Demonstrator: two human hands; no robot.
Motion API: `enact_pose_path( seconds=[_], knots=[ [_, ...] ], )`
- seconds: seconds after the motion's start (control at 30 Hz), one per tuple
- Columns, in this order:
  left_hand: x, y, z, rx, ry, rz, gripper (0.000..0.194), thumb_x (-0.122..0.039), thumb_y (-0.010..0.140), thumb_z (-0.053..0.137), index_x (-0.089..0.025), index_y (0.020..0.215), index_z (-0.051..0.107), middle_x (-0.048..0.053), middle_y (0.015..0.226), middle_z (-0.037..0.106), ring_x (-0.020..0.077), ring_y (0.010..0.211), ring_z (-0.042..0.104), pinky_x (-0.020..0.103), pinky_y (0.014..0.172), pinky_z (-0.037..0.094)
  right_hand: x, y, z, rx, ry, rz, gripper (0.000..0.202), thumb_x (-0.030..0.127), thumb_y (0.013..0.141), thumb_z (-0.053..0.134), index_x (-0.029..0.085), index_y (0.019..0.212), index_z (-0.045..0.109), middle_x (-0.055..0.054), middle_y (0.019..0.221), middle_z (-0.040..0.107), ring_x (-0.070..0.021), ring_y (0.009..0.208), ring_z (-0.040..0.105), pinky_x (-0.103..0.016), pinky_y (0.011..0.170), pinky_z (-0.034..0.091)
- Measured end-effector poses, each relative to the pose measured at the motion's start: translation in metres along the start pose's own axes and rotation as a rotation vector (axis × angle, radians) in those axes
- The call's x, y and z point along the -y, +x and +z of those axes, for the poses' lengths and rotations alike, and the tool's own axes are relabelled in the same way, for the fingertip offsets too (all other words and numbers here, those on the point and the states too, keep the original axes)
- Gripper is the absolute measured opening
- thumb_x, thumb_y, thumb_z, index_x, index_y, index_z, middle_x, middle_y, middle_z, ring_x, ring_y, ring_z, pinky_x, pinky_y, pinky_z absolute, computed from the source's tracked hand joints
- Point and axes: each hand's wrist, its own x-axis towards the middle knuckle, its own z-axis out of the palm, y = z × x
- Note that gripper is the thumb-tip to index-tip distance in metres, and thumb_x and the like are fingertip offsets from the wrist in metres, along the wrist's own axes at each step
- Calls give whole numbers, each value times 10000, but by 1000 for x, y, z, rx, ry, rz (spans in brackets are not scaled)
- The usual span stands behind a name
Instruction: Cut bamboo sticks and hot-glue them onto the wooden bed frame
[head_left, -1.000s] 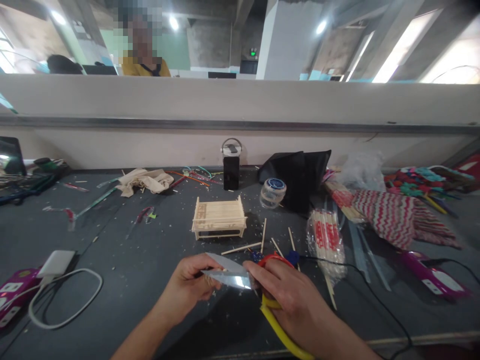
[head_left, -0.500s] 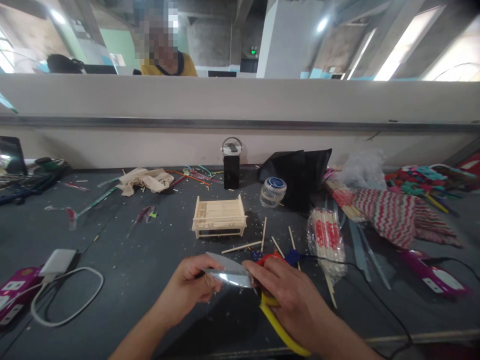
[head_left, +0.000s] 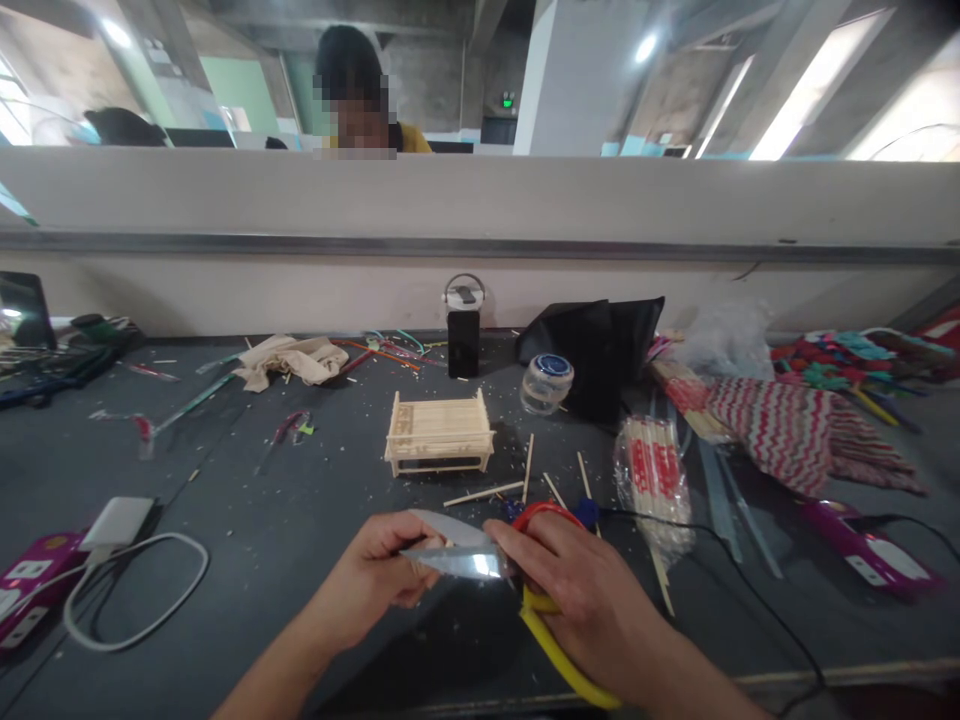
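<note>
While the scissors [head_left: 491,566] are held at the lower centre of the frame, their handles [head_left: 560,657] are gripped by the right hand [head_left: 585,580] and the blades [head_left: 459,562] are parted. The left hand [head_left: 382,565] is curled by the blade tips, thumb pressed to fingers; what is pinched there, if anything, cannot be told. Stiff, smooth, fairly light metal can be expected, so hold is best taken by the handles, well clear of the edges. The wooden stick model [head_left: 442,428] near mid-frame is judged light and easily crushed.
</note>
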Motion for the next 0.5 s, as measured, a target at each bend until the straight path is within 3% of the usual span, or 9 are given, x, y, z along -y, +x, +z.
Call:
enact_pose_path(
  seconds=[0.33, 0.5],
  knots=[
    [1, 0, -6, 8, -7, -29, 101, -142, 607, 688, -170, 703, 707, -25, 520, 486, 61, 452, 283, 203, 417, 170, 2, 2, -5, 78, 104, 8, 654, -18, 668, 476, 224, 1275, 472, -54, 936, 574, -191, 840, 549, -322, 731, 474],
    [1, 0, -5, 4, 16, -22, 94, -168, 622, 696, -175, 714, 715, -28, 515, 481, 57, 445, 276, 199, 416, 173, 2, 2, -4, 30, 62, -16, 661, -8, 665, 467, 210, 1288, 467, -70, 931, 578, -201, 817, 552, -336, 706, 476]
  ],
)
